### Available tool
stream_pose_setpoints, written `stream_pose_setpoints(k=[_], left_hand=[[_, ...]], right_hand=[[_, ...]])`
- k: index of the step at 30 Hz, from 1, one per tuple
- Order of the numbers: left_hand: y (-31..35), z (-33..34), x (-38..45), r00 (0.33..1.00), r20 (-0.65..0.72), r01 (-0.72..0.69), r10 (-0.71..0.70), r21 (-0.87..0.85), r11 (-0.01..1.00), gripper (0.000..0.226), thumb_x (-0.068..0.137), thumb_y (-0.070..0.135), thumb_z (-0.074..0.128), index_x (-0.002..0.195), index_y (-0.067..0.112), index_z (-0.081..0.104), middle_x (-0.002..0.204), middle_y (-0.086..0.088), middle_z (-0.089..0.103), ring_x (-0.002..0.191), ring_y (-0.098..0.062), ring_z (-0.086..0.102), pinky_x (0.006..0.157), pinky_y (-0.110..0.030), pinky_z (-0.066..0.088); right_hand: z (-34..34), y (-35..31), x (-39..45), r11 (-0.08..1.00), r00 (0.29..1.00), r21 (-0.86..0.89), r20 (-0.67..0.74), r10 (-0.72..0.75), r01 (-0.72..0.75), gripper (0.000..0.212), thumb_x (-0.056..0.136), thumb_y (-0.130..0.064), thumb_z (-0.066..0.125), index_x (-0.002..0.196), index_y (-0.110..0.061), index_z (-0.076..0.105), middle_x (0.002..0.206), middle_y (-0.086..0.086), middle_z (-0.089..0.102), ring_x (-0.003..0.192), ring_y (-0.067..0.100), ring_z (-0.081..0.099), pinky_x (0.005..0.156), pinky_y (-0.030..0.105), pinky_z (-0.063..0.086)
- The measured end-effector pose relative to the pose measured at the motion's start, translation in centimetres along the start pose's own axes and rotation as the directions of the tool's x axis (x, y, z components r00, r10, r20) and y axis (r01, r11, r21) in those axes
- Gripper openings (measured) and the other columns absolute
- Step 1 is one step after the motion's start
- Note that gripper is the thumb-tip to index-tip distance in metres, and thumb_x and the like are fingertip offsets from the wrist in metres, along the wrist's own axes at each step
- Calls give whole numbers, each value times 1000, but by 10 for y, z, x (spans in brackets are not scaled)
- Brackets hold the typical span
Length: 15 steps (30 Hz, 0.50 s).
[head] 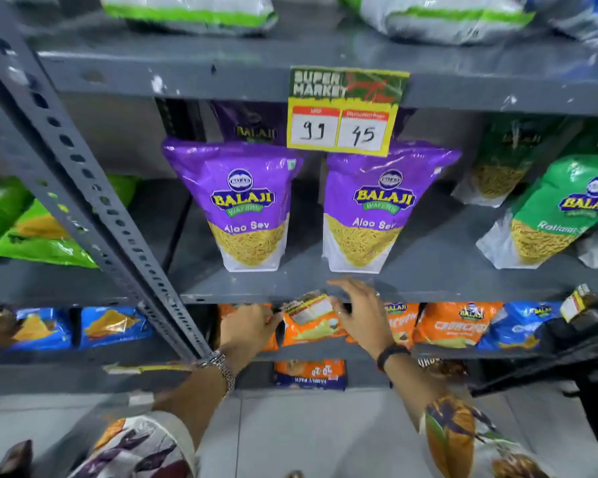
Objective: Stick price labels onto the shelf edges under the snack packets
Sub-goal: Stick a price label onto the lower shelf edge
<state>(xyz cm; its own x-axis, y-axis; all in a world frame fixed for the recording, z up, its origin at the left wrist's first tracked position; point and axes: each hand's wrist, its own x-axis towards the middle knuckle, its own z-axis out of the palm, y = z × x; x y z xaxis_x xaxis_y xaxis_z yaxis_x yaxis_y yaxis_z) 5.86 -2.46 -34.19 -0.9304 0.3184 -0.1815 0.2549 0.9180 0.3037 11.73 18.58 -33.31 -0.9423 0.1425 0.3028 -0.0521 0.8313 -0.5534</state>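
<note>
A small paper label (pixel 308 307), yellow-edged with white boxes and slightly crumpled, is held against the front edge (pixel 256 297) of a grey metal shelf, just below two purple packets. Its left side is pinched by the fingers of the left hand (pixel 247 327); the blur hides exactly which fingers grip it. The right hand (pixel 361 313) is spread flat, fingers extended, its palm over the label's right end and its fingertips reaching onto the shelf edge. A metal link watch (pixel 221 369) is worn on the left wrist and a dark band (pixel 392 355) on the right; both sleeves are of a patterned, leaf-printed cloth.

The purple packets (pixel 249 208) are glossy plastic pouches standing upright, side by side, with a clear lower window showing fine yellow strands. A larger card label (pixel 346 110), green above and yellow below with two white boxes marked in hand, is already fixed to the edge of the shelf above, hanging in front of the packets. Green pouches (pixel 549 215) of the same shape stand to the right. Shiny orange packets (pixel 453 324) and blue ones (pixel 111 326) lie on the shelf beneath.

The racking is painted grey steel, scuffed and chipped, with a slotted angle upright (pixel 94 198) running diagonally at the left. Pale floor tiles (pixel 308 436) are seen below.
</note>
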Motion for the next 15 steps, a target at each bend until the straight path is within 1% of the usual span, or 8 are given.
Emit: stream_pose_setpoints(k=[2,5,7,9,11,12,13,15], left_hand=[[0,14,2,1000,-1,8,-8,-50,999,37,93,47,44,87,18,66,95,-8,69,94,-29,64,68,-35,44],[10,21,4,991,-124,34,-45,-92,995,33,92,44,51,91,19,72,92,-9,72,93,-32,65,65,-33,43],[12,24,7,982,-179,43,-66,-132,990,32,91,43,54,88,18,73,88,-8,73,89,-31,66,62,-32,43],[10,24,8,969,-242,17,-55,-160,987,26,89,37,60,80,17,73,79,-6,73,80,-30,66,57,-30,40],[2,27,11,931,-360,-99,58,-96,990,15,83,30,69,74,18,71,70,-5,71,72,-30,64,54,-30,43],[-3,30,12,907,-402,-155,126,-39,987,11,82,28,69,75,19,69,71,-4,70,73,-30,62,56,-32,45],[-9,33,14,878,-444,-201,180,2,980,10,85,27,65,79,18,66,75,-4,68,75,-30,59,60,-35,46],[-15,36,15,843,-483,-259,236,19,966,12,90,27,56,87,17,62,83,-4,62,75,-28,52,65,-39,42]], right_hand=[[16,5,-2,1000,999,3,44,9,-9,28,84,-10,64,111,-15,65,111,8,69,103,28,62,85,37,51],[30,8,-2,1000,1000,-17,30,1,0,26,85,-14,62,112,-16,64,110,7,69,101,26,62,81,36,52],[35,6,-1,1000,1000,-19,-17,-1,1,18,87,-17,64,105,-16,64,104,6,70,95,25,62,75,35,51],[37,4,2,1000,998,-27,-67,0,-2,7,85,-16,66,92,-17,64,92,3,70,85,23,62,64,33,50],[38,1,5,998,996,-67,-94,-4,-2,11,82,-9,69,84,-16,62,82,2,67,77,23,60,55,30,44],[39,1,6,996,995,-85,-99,-8,-1,12,82,-6,68,83,-16,60,79,2,66,74,24,59,53,30,43],[39,1,6,996,995,-90,-99,-8,-1,11,83,-6,65,84,-15,59,79,3,66,73,25,59,52,31,44],[38,3,7,997,996,-75,-89,5,-12,8,87,-7,58,91,-15,57,84,5,68,75,28,62,53,36,48]])
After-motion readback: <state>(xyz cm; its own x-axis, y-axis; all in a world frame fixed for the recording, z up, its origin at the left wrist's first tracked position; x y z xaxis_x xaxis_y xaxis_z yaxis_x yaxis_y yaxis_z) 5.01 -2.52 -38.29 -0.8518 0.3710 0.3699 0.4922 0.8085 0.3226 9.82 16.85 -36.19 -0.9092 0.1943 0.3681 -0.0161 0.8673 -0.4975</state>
